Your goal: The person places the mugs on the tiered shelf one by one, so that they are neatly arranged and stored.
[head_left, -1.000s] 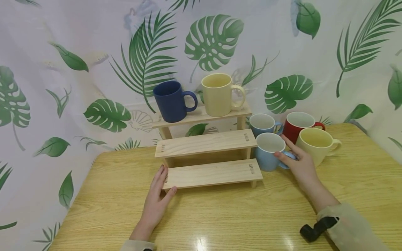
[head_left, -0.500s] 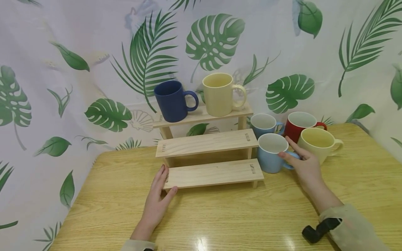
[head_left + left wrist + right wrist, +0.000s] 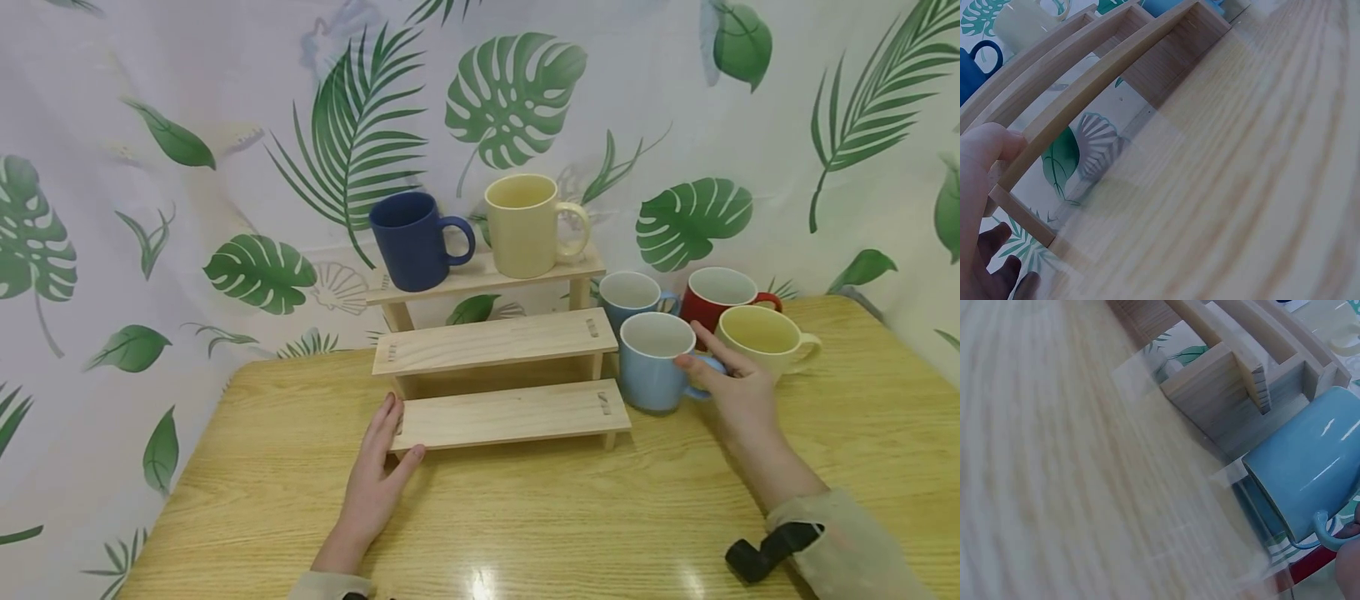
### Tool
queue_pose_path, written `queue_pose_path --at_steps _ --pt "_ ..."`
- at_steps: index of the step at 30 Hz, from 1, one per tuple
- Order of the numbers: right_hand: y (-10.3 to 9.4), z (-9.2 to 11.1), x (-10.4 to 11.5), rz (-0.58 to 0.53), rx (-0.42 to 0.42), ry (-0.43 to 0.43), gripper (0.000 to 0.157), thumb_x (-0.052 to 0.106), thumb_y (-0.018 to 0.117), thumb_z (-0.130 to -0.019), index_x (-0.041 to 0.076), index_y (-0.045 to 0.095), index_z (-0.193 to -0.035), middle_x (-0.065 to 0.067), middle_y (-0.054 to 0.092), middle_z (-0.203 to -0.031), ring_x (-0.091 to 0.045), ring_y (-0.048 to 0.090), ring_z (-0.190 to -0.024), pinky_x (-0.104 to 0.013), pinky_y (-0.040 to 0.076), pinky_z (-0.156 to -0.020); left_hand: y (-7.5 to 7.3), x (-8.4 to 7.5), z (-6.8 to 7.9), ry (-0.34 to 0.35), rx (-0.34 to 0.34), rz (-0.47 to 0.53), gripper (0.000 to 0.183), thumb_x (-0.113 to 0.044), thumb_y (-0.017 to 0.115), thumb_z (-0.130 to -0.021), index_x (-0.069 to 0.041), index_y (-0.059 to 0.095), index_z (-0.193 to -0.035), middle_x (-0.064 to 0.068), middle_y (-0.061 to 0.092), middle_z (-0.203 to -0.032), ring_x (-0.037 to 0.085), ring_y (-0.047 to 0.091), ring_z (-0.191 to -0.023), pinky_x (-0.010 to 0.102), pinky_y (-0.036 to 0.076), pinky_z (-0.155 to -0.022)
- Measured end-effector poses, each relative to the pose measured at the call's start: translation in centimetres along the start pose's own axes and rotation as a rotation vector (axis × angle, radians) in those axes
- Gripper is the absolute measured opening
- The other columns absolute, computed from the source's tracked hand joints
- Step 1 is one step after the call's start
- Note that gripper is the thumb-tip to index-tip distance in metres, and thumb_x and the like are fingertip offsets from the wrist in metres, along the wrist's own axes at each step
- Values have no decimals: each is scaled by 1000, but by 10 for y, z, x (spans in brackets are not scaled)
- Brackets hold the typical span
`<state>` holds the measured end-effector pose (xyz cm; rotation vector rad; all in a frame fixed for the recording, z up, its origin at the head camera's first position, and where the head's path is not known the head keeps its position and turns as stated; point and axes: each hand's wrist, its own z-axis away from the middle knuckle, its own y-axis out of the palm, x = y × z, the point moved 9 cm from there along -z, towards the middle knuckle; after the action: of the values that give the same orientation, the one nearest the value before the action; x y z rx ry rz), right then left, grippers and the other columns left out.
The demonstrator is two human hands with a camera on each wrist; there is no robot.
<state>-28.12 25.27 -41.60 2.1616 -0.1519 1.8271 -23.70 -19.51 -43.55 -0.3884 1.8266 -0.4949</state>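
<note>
My right hand (image 3: 742, 396) pinches the handle of an upright light blue mug (image 3: 654, 367), its body just left of my thumb and fingertips. Beyond those fingers stand a red mug (image 3: 722, 287) and, slightly to their right, a pale yellow mug (image 3: 763, 337). My left hand (image 3: 372, 467), fingers spread wide, touches the near left corner of a wooden rack (image 3: 510, 419).
</note>
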Motion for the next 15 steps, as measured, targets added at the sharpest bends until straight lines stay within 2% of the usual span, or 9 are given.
queue_pose_path --at_steps 4,8,15 --pt "-2 -1 5 -111 -59 36 52 7 77 -80 14 61 -129 8 60 -128 -9 41 -126 -10 41 -86 -1 -1 0 5 -2 1 68 -35 58 -96 -17 25 -153 3 13 -159 22 14 -143 54 18 -110" --pt "-4 1 11 -120 -108 89 53 11 79 -78 19 62 -128 9 58 -131 -11 37 -127 -9 40 -83 0 0 0 5 -4 -3 68 -35 58 -96 -16 25 -153 3 14 -159 22 14 -143 54 18 -111" --pt "-4 3 32 -197 -179 48 49 5 79 -77 13 66 -123 7 63 -121 -11 43 -121 -11 41 -84 1 1 -1 9 1 -6 69 -35 59 -96 -15 25 -153 4 13 -159 24 14 -143 55 19 -110"
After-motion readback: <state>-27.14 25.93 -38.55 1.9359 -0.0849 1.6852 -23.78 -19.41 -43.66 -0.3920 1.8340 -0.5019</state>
